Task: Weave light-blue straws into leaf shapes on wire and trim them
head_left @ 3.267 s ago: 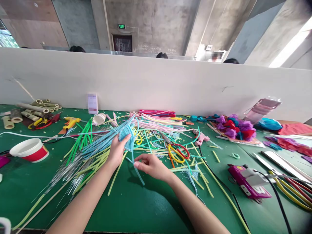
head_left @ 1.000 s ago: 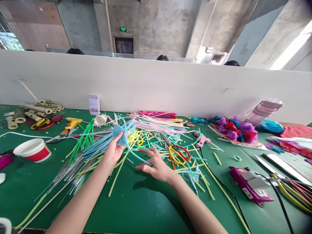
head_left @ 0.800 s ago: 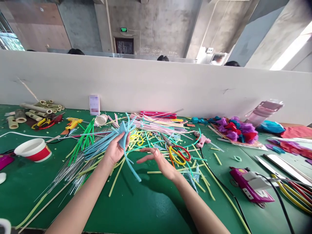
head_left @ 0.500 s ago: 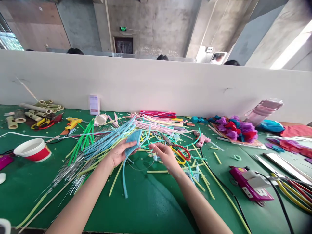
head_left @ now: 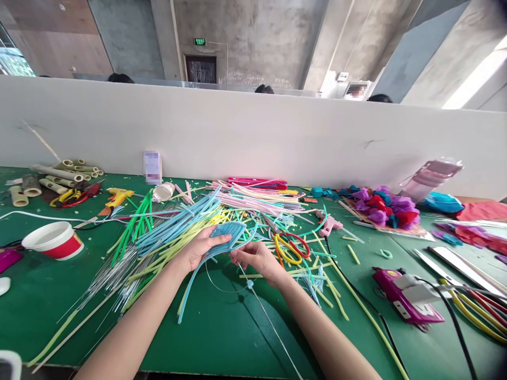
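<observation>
Blue pad (head_left: 229, 232) of ribbed strips, raised over the middle of the green table (head_left: 222, 338), between both hands. At the far left, paper bowl (head_left: 53, 244) with a red band, upright; behind it, stacked bamboo pieces (head_left: 57, 172); then yellow glue gun (head_left: 118, 198), lying on the table. Next, green strips (head_left: 142, 227) in a loose heap, with silver wires (head_left: 111, 285) fanned out on the near side and a bundle of blue strips (head_left: 174, 221) running off to the right. In front of that bundle, left hand (head_left: 200, 248), thumb across the top, fingers underneath and mostly hidden, clamped on the left end of the pad; from there, loose strip (head_left: 185, 298) trailing downward. Just right of the pad, right hand (head_left: 256, 259), thumb and fingertips drawn together on a thin wire (head_left: 273, 330) slanting toward the near edge, with a small blue bead (head_left: 250, 284) along it. Behind, pink strips (head_left: 257, 200) in a pile. Farther right, scissors (head_left: 283, 236) with yellow and red handles, pink glue gun (head_left: 330, 226), purple and red petals (head_left: 380, 206) near a pink bottle (head_left: 430, 177), and, nearer, purple power strip (head_left: 406, 295).
</observation>
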The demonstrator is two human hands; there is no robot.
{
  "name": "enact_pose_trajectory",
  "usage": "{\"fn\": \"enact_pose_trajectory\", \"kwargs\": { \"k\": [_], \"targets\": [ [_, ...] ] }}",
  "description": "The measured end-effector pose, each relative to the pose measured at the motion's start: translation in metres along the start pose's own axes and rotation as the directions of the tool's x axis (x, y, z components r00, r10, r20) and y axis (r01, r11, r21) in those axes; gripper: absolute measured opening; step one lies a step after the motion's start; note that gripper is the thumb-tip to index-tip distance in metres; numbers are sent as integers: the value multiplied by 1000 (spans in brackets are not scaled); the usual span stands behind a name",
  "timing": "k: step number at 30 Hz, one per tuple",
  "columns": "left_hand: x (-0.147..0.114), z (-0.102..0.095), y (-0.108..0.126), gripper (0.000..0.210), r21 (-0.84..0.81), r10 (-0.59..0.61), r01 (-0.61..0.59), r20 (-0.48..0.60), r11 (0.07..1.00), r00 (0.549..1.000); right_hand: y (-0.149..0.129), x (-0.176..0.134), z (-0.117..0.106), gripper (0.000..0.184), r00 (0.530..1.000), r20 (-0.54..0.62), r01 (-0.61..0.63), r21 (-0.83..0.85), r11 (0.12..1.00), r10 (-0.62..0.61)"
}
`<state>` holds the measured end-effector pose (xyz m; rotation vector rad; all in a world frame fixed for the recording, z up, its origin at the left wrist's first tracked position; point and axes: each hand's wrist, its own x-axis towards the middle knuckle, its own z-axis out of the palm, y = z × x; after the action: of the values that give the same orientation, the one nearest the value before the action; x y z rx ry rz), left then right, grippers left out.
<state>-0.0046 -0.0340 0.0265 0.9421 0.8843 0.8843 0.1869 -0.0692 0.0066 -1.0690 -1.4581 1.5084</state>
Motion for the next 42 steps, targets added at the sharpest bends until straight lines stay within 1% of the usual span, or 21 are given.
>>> {"fn": "enact_pose_trajectory", "kwargs": {
  "k": [7,10,16,22,25,27,28,30,32,34,37,40,42],
  "targets": [
    [-1,2,0,36,-45,-10,13,61,999,998,-1,-1,-1,38,1000,-16,-13,37,999,14],
    [-2,2,0,35,-20,8,-6,81,1000,997,-1,-1,0,37,1000,-4,4,46,999,-4],
    [-4,3,0,34,3,22,-23,116,1000,993,-4,-3,1,41,999,1,39,55,998,-39],
    [-4,4,1,36,86,51,-63,137,994,989,-3,-2,2,39,999,-20,28,68,997,-26],
    [-5,1,5,37,139,48,-68,146,988,988,-5,-2,-3,36,999,22,29,61,998,-31],
    [-6,-2,7,40,164,27,-50,139,985,990,-6,-2,-10,36,997,69,14,47,999,-17],
    [-6,-3,8,43,173,19,-42,133,984,991,-7,-1,-14,35,998,67,3,56,998,-7],
    [-5,-5,9,49,189,12,-37,130,981,991,-9,-1,-23,36,1000,-20,-21,140,990,24],
    [-4,-6,7,51,203,1,-30,143,979,990,-11,-1,-31,40,989,-125,-37,272,962,73],
    [-3,-7,5,52,206,-25,-7,153,978,988,-13,-1,-36,42,984,-148,-41,347,937,97],
    [-1,-7,2,52,226,-44,8,150,974,988,-14,-4,-37,38,993,-90,-44,317,947,77],
    [-2,-7,2,58,280,-74,35,133,959,988,-13,-6,-33,51,998,2,-65,241,968,67],
    [-3,-6,2,68,301,-122,75,139,951,983,-13,-6,-29,59,998,47,-58,193,979,50]
  ]
}}
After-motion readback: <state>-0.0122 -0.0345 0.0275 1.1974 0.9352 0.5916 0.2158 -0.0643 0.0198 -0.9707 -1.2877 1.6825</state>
